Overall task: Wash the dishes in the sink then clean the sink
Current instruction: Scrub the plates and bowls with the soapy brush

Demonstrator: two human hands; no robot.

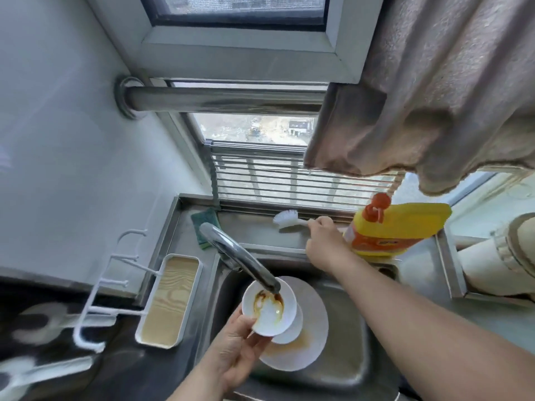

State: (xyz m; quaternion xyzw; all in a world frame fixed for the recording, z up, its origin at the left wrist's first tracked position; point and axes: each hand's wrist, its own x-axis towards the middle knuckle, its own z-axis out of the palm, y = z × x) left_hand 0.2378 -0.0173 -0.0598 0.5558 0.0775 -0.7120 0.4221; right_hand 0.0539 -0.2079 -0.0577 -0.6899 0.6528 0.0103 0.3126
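While tap [240,260] hides bowl [269,311] rim, right hand [325,241] covers brush [285,219] handle

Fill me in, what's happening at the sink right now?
A person is washing up. The left hand holds a small white bowl, streaked with brown sauce, under the faucet. The right hand grips the handle of a white dish brush on the ledge behind the sink. A sauce-stained white plate waits in the basin.

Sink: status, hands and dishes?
Left hand holds stained bowl under faucet. Right hand grips brush handle on ledge. Plate waits in sink.
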